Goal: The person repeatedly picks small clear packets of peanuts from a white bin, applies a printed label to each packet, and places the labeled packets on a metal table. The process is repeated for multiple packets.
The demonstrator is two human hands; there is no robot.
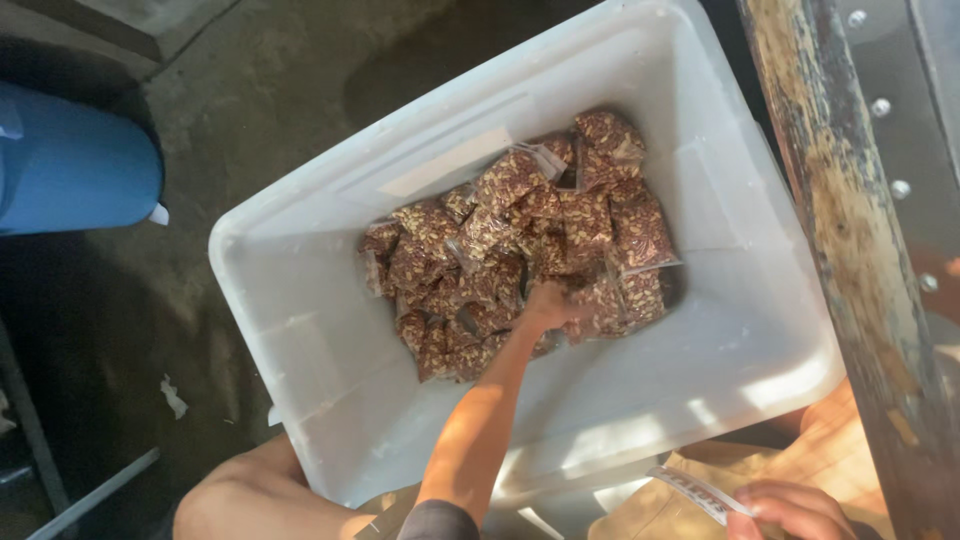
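Concrete floor carries a white tub (300,330) where the left hand (548,305) grasps nut packets (520,240); right hand (790,510) pinches a strip (690,492).

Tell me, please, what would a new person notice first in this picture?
First, the big white plastic tub in the middle, with a heap of small clear packets of reddish-brown nuts at its bottom. The person's left hand reaches down into the heap, touching the packets. At the lower right edge, the right hand pinches a flat printed strip; a rusty, paint-flaked post runs down the right side.
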